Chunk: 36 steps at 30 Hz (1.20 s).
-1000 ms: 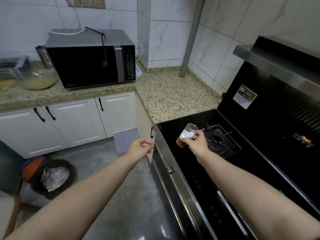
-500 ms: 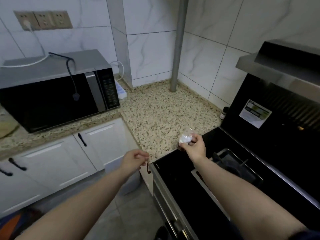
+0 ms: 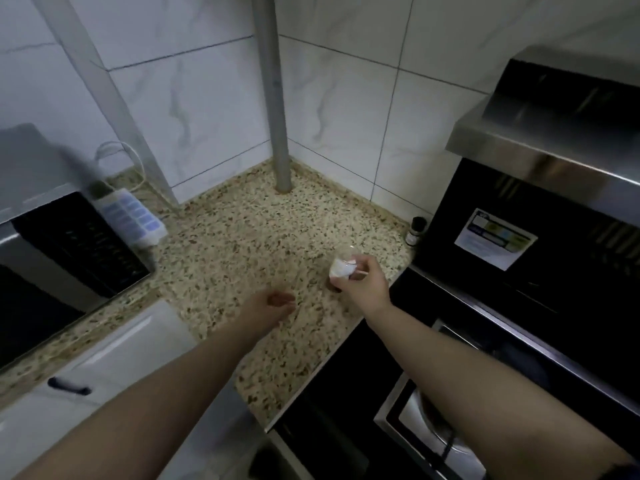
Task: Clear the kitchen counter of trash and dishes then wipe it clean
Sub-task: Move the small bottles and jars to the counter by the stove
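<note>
Speckled beige and brown stone makes the kitchen counter [image 3: 242,244], and both bare forearms reach over its front edge. On the left, the left hand [image 3: 270,304] hovers just above the stone with its fingers loosely curled; it seems to hold nothing, though the blur hides the fingertips. To the right, the right hand [image 3: 362,284] pinches a small clear plastic cup [image 3: 341,268] with crumpled white paper inside and something dark at its bottom. This cup is above the counter near the black glass stove [image 3: 502,306], and I cannot tell if it touches the stone. I judge the cup to be very light and thin, easy to crush and easy to tip, so it is better to hold it around the wall near the rim with soft pressure. Further back, a small dark bottle [image 3: 417,231] stands against the stove side, a white power strip [image 3: 130,214] lies beside the grey microwave [image 3: 52,230], and a grey pipe [image 3: 275,98] rises in the corner of the white marble tiles [image 3: 346,109].
</note>
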Motion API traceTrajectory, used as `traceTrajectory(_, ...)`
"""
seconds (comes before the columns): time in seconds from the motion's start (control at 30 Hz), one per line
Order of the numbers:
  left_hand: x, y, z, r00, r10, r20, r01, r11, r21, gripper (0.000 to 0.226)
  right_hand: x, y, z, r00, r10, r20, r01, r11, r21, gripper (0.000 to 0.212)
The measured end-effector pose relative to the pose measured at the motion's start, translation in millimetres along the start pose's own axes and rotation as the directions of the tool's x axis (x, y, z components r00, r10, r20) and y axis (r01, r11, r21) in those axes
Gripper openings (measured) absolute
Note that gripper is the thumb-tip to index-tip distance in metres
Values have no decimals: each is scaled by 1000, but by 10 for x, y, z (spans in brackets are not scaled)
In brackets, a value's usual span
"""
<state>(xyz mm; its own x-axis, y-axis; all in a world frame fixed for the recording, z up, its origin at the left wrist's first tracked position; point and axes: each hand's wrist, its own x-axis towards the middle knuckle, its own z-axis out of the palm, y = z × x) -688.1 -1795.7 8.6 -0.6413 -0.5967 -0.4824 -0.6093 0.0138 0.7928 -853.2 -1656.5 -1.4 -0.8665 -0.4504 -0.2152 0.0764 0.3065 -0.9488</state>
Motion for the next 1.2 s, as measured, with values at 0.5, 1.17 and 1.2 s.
traceTrajectory(0.5, 1871, 822, 746, 762, 348, 546, -484, 867, 123, 51, 771, 28, 61, 921, 220, -321, -183, 973, 143, 52)
traceTrajectory(1.17, 3177, 1345, 1764, 842, 385, 377, -462, 876, 137, 49, 1118, 329, -97, 870, 397, -294, -264, 876, 403, 81)
traceTrajectory(1.2, 3199, 1359, 1825, 838, 392, 379, -470, 872, 138, 49, 1101, 358, -112, 866, 400, -300, -263, 874, 408, 81)
